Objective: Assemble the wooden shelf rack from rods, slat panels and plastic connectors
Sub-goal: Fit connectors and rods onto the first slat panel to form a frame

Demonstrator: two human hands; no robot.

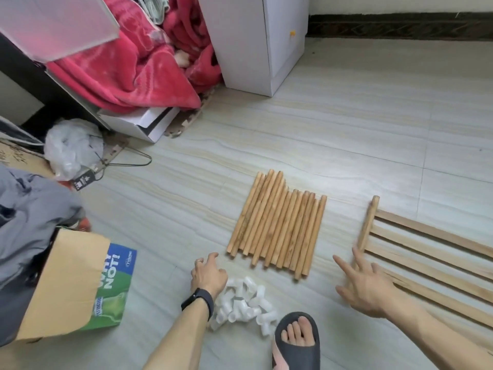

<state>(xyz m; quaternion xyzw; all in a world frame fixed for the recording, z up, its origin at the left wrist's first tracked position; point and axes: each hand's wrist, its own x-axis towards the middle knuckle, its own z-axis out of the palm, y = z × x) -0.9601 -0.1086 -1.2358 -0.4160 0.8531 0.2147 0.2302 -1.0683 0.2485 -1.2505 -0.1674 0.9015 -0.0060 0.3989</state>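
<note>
The wooden rods (pixel 277 225) are laid side by side in a single row on the tiled floor (pixel 346 129), their far ends uneven. The heap of white plastic connectors (pixel 244 303) is piled just in front of the row's near-left end. The slat panel (pixel 432 252) is laid flat to the right of the rods, apart from them; its end rod (pixel 368 222) is turned toward them, and its slats run off the right edge of the view.

The left hand (pixel 209 275) is held at the far-left edge of the connector heap, near the closest rod ends; its fingers are loosely curled downward and nothing is seen to be gripped in them; a ring is worn on one finger and a black band (pixel 198 300) on the wrist. The right hand (pixel 365 287) is spread wide with straight fingers at the near-left corner of the slat panel, the forefinger pointed toward the rods; nothing is held by it; whether the panel is touched cannot be told, since that part is blurred.

A foot in a dark slipper (pixel 297 340) is set on the floor just beside the connectors. A cardboard box (pixel 66 284) is seen at the left, with a grey garment (pixel 32 209) behind it and a crumpled plastic bag (pixel 73 148) farther back; a red blanket (pixel 133 62) is heaped beside a white cabinet (pixel 256 41).
</note>
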